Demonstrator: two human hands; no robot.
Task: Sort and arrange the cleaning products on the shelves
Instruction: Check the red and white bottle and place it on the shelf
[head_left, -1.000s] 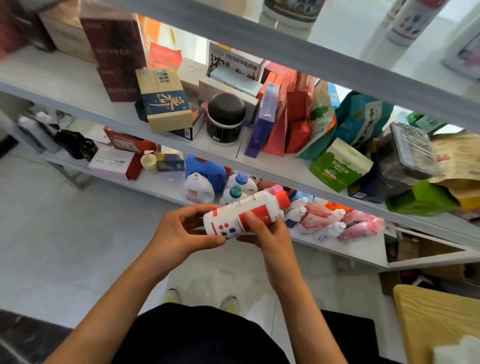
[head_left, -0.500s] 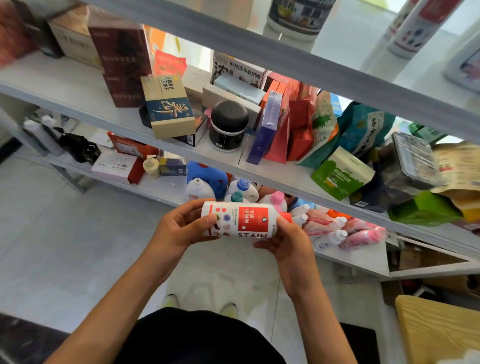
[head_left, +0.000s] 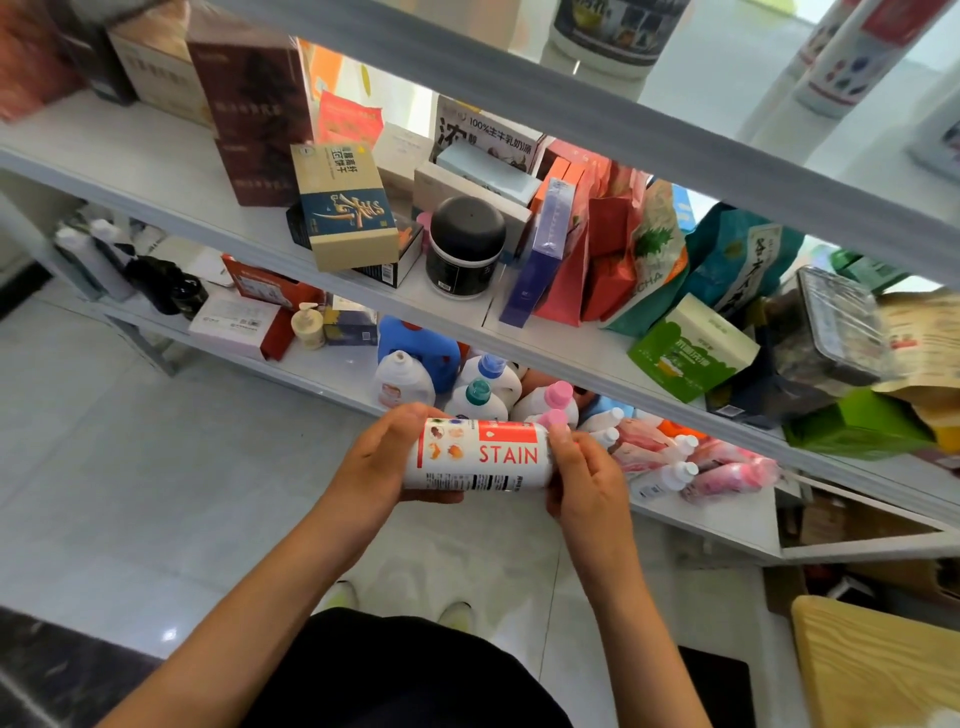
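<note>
White shelves carry boxes, a black jar, pouches and detergent bottles.

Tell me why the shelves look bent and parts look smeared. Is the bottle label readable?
Head view: the wide lens bows the shelf edges; corners are smeared, as with the boxes top left and the bags far right; the bottle between left hand and right hand is sharp, STAIN legible; soft daylight, a glint on the floor.

Middle shelf, above the grip: black round lidded jar; tan-and-navy upright carton to its left; tall maroon box farther left; green-and-white pouch up to the right. Low right of grip: pale wooden tabletop.
</note>
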